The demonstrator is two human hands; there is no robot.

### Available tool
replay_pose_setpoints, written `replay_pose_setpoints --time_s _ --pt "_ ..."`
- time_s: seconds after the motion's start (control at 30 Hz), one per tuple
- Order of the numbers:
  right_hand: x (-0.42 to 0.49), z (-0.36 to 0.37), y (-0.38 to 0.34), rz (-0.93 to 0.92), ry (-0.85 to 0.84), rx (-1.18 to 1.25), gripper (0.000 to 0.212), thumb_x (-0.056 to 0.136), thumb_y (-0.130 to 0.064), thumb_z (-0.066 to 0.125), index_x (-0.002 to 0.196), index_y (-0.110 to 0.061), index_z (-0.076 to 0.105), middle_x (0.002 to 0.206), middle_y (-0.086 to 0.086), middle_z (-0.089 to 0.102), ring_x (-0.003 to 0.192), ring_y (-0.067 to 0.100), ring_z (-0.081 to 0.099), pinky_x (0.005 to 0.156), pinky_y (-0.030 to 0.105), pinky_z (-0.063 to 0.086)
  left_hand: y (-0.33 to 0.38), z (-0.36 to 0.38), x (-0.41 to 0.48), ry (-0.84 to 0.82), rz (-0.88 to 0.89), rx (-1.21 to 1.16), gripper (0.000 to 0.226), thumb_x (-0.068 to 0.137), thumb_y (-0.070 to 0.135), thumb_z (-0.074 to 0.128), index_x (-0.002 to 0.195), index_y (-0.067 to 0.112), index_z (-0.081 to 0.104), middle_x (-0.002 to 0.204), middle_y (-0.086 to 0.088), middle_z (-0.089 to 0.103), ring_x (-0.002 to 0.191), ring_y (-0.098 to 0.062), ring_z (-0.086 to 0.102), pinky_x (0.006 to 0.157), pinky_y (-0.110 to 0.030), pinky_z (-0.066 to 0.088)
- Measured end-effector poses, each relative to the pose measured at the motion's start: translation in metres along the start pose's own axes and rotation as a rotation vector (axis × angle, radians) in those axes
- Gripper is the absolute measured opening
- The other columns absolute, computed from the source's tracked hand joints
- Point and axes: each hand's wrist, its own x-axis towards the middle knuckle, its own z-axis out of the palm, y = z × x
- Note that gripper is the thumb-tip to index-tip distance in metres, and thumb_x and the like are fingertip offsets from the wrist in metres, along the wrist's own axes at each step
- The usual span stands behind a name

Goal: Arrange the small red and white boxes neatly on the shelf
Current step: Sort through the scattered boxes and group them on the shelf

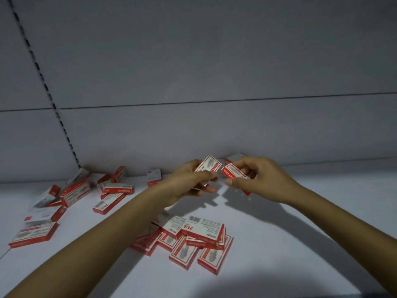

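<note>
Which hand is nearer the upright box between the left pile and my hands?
Left. The left hand is just right of that box; the right hand is farther right.

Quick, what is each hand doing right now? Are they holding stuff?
Left hand: closed, holding a red and white box.
Right hand: closed, holding a second box.

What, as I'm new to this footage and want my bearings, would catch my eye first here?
The two hands meeting over the middle of the shelf stand out first: the left hand holds one red and white box, and the right hand holds another box right beside it. Below them a jumbled heap of boxes lies near the front of the white shelf. More scattered boxes sprawl along the left.
</note>
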Motion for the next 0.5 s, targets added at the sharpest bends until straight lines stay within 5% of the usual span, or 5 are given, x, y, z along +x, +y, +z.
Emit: replay_pose_setpoints --time_s 0.1,0.27,0.5 --pt "-0.003 -0.014 0.025 0.045 0.007 0.028 0.029 0.074 -0.042 0.076 0.098 -0.028 0.069 0.076 -0.004 0.072 0.061 0.009 0.067 0.064 0.035 0.055 0.004 0.018 0.009 -0.003 0.001 0.047 0.026 0.093 0.02 0.057 0.118 0.015 0.051 0.099 0.0 0.073 0.079 -0.015 0.07 0.059 -0.022 0.046" --pt "-0.001 -0.028 0.054 0.089 0.06 0.12 0.024 0.073 -0.036 0.078 0.094 -0.031 0.067 0.075 -0.008 0.07 0.061 0.001 0.064 0.058 0.017 0.047 0.004 0.029 0.024 -0.009 0.092 0.368 0.018 0.092 0.019 0.058 0.108 0.018 0.05 0.099 -0.001 0.07 0.078 -0.015 0.071 0.063 -0.025 0.053" --pt "0.009 -0.03 0.079 0.144 0.052 0.11 0.029 0.074 -0.036 0.078 0.097 -0.023 0.065 0.077 -0.006 0.07 0.062 0.001 0.065 0.061 0.019 0.047 -0.01 0.03 0.04 -0.027 0.153 0.655 0.018 0.091 0.02 0.06 0.107 0.022 0.051 0.103 0.003 0.06 0.078 -0.013 0.07 0.067 -0.027 0.057"
